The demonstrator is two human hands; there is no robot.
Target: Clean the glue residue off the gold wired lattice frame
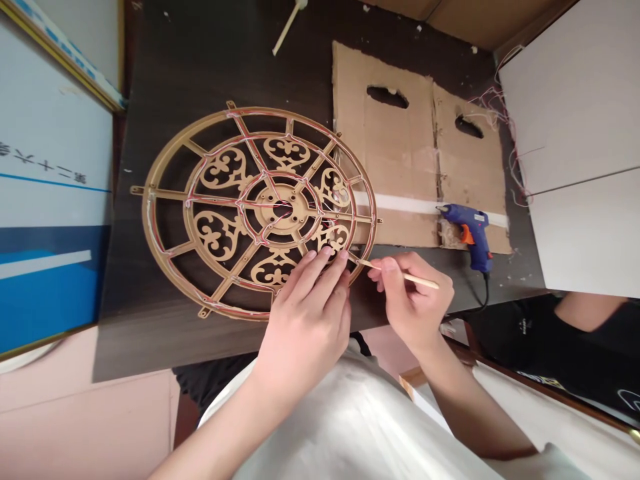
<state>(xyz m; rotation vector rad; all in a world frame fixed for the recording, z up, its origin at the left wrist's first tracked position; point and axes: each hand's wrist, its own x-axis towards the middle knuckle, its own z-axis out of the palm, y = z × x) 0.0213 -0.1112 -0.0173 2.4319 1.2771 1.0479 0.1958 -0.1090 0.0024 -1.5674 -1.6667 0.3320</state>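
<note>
A round gold metal frame (297, 179) with scrollwork and spokes lies on the dark table, red and white wires running along its rings and spokes. My left hand (310, 313) rests on the frame's near right part with its fingers stretched out over a scroll panel and the inner ring. Between thumb and fingers, my right hand (417, 300) grips a thin wooden stick (423, 281). The stick's tip meets the outer part of the frame, close to a wire, just right of my left fingertips. My palm hides a little of the near edge.
A blue glue gun (467, 223) with a black cord lies on cardboard (385, 147) to the right. Loose thin wires (513, 143) hang beside a white box (575, 120). Another stick (286, 30) lies at the back. A person in black (550, 340) is at right.
</note>
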